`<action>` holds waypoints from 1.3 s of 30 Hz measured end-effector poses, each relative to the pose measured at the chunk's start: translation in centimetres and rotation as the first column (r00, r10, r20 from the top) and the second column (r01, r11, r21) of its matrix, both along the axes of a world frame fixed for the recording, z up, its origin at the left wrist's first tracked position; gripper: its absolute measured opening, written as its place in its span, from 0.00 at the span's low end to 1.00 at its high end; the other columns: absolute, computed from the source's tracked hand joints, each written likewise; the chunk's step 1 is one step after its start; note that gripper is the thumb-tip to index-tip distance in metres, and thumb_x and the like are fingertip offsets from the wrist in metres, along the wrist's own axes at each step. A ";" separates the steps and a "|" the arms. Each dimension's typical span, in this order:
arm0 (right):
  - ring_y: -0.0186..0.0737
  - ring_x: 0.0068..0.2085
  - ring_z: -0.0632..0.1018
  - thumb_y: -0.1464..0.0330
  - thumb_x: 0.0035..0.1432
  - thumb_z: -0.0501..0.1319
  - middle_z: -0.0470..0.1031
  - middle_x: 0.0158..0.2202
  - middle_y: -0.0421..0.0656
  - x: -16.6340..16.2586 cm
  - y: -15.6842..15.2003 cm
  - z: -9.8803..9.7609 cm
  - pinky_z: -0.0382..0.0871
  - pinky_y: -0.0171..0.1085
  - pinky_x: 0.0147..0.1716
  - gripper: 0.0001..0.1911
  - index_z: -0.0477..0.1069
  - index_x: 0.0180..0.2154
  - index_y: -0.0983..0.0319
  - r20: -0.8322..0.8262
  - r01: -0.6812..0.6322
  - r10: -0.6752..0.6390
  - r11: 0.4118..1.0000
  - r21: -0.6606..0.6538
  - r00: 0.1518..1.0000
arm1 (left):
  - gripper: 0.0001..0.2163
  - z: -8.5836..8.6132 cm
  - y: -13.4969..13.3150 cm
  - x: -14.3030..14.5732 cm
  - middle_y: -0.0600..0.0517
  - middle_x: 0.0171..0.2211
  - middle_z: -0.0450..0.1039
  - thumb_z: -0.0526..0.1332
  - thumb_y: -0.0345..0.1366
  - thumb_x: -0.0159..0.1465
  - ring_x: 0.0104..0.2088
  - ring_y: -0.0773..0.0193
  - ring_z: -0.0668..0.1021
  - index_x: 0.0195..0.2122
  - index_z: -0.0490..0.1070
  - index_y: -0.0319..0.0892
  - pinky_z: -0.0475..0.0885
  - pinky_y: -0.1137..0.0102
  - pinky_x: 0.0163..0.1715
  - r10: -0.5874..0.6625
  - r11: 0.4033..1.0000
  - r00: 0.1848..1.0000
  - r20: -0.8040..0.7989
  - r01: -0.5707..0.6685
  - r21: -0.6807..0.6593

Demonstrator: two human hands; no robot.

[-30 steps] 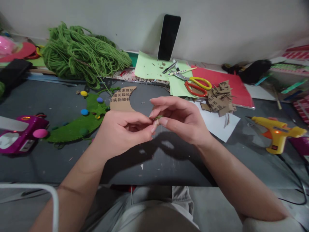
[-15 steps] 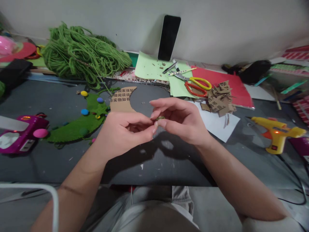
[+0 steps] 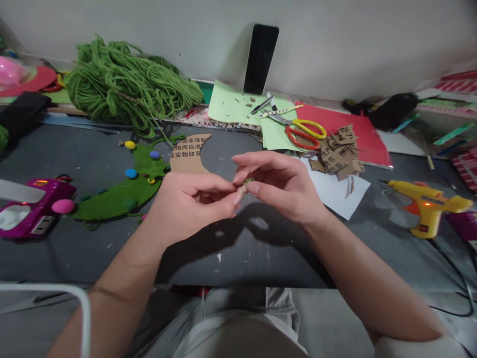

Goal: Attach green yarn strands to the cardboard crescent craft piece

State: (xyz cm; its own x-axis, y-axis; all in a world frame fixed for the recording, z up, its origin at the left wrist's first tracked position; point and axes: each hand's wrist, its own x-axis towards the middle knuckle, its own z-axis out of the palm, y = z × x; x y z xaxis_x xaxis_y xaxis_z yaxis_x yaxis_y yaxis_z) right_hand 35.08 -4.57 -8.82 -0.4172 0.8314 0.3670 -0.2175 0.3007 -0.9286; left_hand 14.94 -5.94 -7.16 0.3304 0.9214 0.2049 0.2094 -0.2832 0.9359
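Note:
My left hand (image 3: 197, 199) and my right hand (image 3: 279, 184) meet over the dark table, fingertips together. Both are closed in a pinch on a small green-and-tan piece (image 3: 250, 181), mostly hidden by the fingers. Behind my left hand lies a curved cardboard cutout (image 3: 188, 161) with printed characters. Left of that hand is a green crescent-shaped piece (image 3: 112, 203), wrapped in what looks like yarn and dotted with coloured balls. A pink ball (image 3: 62, 206) sits at its left end.
A heap of green yarn (image 3: 126, 89) fills the back left. Scissors (image 3: 305, 132), cardboard scraps (image 3: 337, 156) and a white sheet (image 3: 345, 194) lie right of centre. A yellow glue gun (image 3: 428, 204) stands at right, its cord trailing. A phone (image 3: 261, 59) leans on the wall.
My fingertips have shifted slightly around the small piece. Otherwise the hands stay in place and the table looks the same.

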 end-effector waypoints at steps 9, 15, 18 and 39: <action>0.40 0.46 0.79 0.60 0.63 0.67 0.74 0.46 0.46 0.0 0.0 0.4 0.81 0.41 0.46 0.19 0.71 0.53 0.59 0.142 0.153 -0.165 0.984 0.093 0.976 | 0.04 -0.1 0.5 -0.8 0.54 0.33 0.84 0.68 0.33 0.61 0.29 0.67 0.82 0.35 0.83 0.44 0.78 0.75 0.32 0.118 0.933 0.975 -0.189 -0.044 0.357; 0.42 0.48 0.79 0.62 0.65 0.65 0.74 0.49 0.47 0.1 -0.1 0.1 0.81 0.43 0.48 0.17 0.70 0.53 0.58 0.259 0.227 -0.270 0.957 0.183 0.927 | 0.05 -0.6 0.8 -0.7 0.54 0.34 0.83 0.65 0.32 0.64 0.29 0.69 0.81 0.36 0.82 0.44 0.75 0.76 0.30 0.136 0.895 0.947 -0.292 0.009 0.446; 0.42 0.47 0.79 0.65 0.65 0.63 0.75 0.48 0.48 0.0 -0.2 0.1 0.80 0.43 0.49 0.17 0.69 0.55 0.59 0.334 0.223 -0.297 0.944 0.242 0.895 | 0.05 -1.1 0.9 -0.7 0.55 0.32 0.83 0.65 0.32 0.65 0.28 0.69 0.80 0.35 0.82 0.43 0.73 0.76 0.29 0.143 0.896 0.930 -0.340 0.024 0.443; 0.37 0.39 0.79 0.76 0.59 0.59 0.75 0.45 0.45 0.0 -0.4 0.1 0.77 0.40 0.45 0.22 0.66 0.55 0.59 0.487 0.119 -0.212 0.969 0.215 0.847 | 0.09 -1.9 1.4 -1.1 0.51 0.27 0.81 0.63 0.38 0.65 0.24 0.66 0.77 0.32 0.81 0.43 0.66 0.72 0.27 0.060 0.935 0.869 -0.491 0.123 0.333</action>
